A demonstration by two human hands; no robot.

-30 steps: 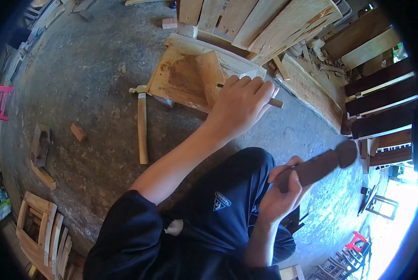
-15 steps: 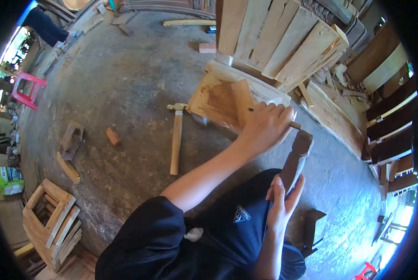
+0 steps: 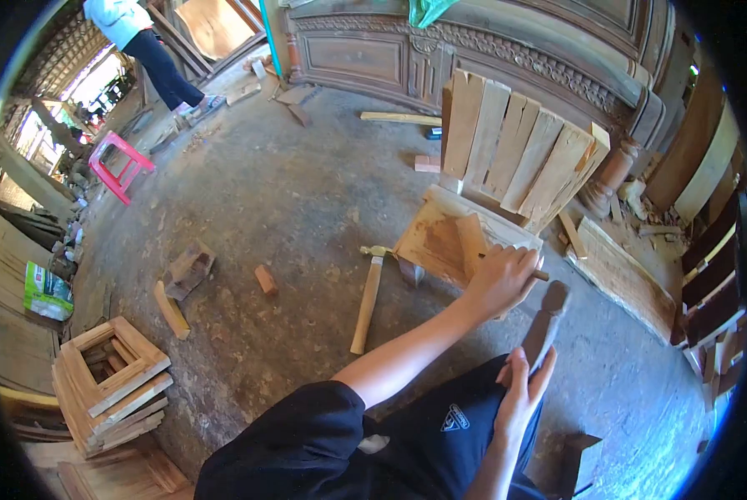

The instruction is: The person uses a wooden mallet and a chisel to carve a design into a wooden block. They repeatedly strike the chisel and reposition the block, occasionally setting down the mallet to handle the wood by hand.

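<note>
My left hand (image 3: 502, 280) is closed around a thin chisel (image 3: 541, 275), its butt end jutting out towards the right. Under that hand, a curved piece of wood (image 3: 471, 239) rests on a low wooden bench (image 3: 430, 252). My right hand (image 3: 523, 390) grips a dark wooden mallet (image 3: 542, 327), with the slightly blurred head just below the chisel's butt. A small gap shows between mallet and chisel. The chisel's cutting tip is hard to make out. To the left of the bench, a hammer (image 3: 368, 304) with a wooden handle lies on the floor.
An upright slatted wooden piece (image 3: 515, 154) stands behind the bench. Wooden frames (image 3: 115, 375) are stacked at left, near a wood block (image 3: 188, 271). A pink stool (image 3: 117, 167) and a person (image 3: 161, 62) are farther back. A carved panel (image 3: 353, 62) lines the back.
The camera view has tilted up and shifted left, bringing more of the carved panel and the person into sight. Both hands keep their holds; the mallet head is slightly nearer the chisel's butt.
</note>
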